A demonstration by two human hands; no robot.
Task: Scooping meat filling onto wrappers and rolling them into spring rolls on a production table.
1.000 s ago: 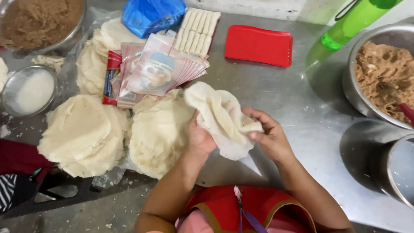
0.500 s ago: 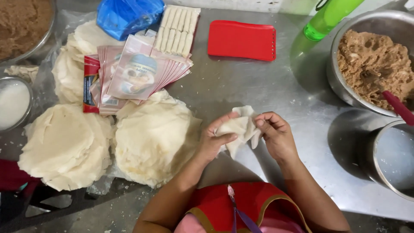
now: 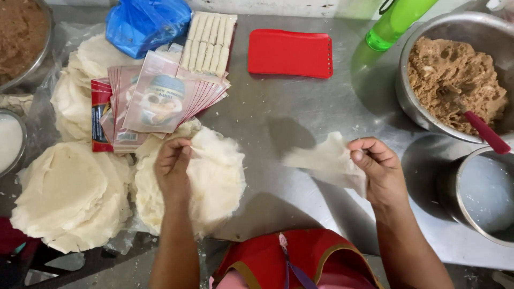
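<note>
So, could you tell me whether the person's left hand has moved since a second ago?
Yes: the left hand has left the thin white wrapper and gone left onto the nearest wrapper stack.

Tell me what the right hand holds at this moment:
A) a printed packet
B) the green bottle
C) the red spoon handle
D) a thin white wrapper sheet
D: the right hand pinches a thin white wrapper sheet above the steel table, while the left hand rests on the nearer wrapper stack.
</note>
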